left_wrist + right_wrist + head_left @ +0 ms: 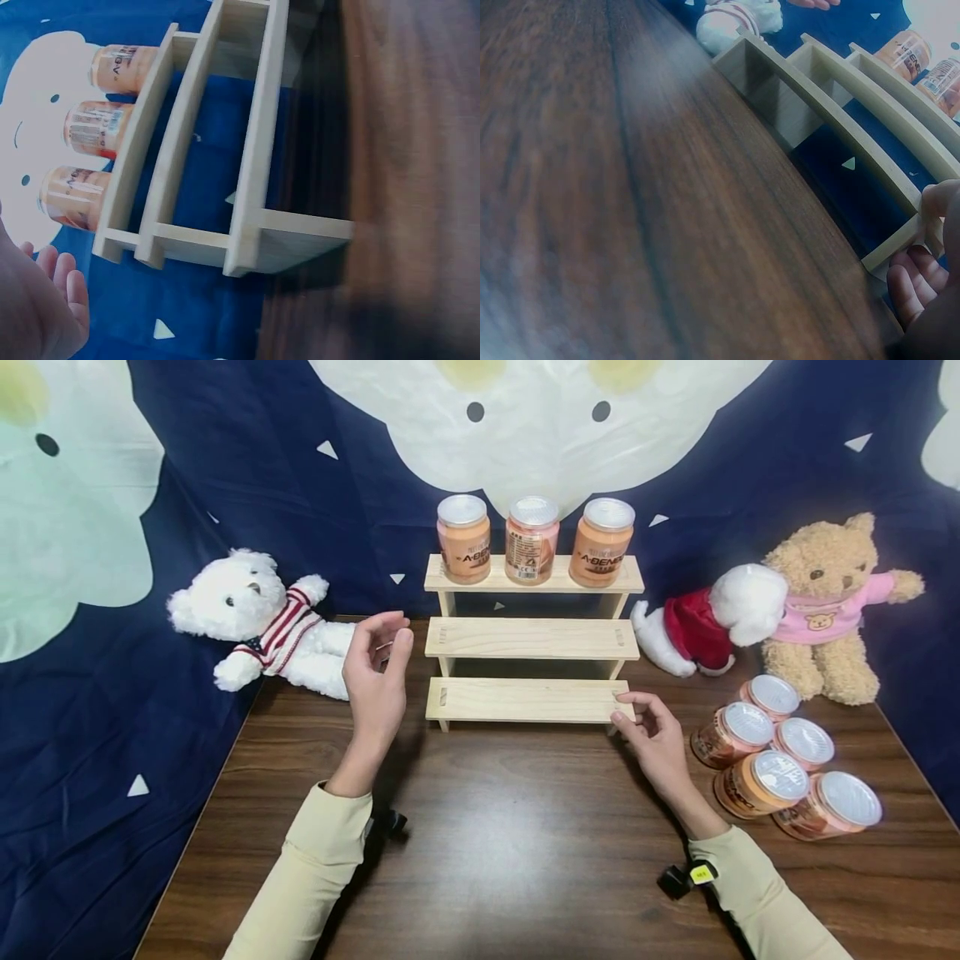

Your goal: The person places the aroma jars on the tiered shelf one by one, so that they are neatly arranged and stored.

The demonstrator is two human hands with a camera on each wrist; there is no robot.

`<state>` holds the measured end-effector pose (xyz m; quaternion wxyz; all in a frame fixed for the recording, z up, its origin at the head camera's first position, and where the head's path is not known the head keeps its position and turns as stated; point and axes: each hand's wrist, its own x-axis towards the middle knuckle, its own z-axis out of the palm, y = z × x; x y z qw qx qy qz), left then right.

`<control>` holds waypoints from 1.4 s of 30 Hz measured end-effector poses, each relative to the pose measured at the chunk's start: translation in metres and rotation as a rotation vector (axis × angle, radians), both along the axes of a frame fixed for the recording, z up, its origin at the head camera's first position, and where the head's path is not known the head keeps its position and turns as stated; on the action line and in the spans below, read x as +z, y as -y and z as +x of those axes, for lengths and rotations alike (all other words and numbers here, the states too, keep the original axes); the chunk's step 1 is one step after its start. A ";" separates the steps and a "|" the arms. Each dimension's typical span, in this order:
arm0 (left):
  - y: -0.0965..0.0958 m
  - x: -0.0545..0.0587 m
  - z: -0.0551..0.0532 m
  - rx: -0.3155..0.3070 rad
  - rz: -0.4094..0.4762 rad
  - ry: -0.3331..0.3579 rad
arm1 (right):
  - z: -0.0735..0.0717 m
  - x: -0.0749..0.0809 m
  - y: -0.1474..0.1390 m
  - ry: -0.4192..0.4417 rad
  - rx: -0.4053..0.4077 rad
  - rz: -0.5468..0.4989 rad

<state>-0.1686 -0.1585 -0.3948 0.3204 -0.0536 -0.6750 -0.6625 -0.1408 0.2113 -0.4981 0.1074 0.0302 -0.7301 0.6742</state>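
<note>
— What is readable?
— "A-BEN", on two of three jars (463, 543) upon the rack (532, 639) at far side of the desk (487, 843); five more jars (742, 727) stand right.
— Who holds what?
— The left hand (377, 681) is released; the right hand (658, 742) pinches right end of the near step (525, 700).

A dark brown wooden table (480, 835) with a three-tiered stand, jars and plush toys.
The tabletop shows wood grain and a pale sheen of light toward its middle. At the far centre stands the pale wooden stand (525, 700), its tiers stepping up away from the near side; three upright jars (532, 545) with silvery lids sit spaced along the top, farthest tier. On the right, five lidded jars (750, 787) cluster close together. Beyond them are a tan bear (817, 610) in pink and a white plush (701, 628) in red; a white bear (243, 597) in stripes leans at the far left.
</note>
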 end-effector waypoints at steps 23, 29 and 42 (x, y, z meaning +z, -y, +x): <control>0.007 -0.060 0.034 -0.031 0.009 0.272 | 0.000 -0.002 -0.001 -0.009 0.008 -0.020; 0.010 -0.070 0.035 -0.062 0.021 0.325 | 0.000 -0.002 0.000 -0.001 0.008 -0.019; 0.008 -0.089 0.035 -0.137 0.033 0.398 | 0.001 -0.002 0.000 -0.050 -0.047 0.001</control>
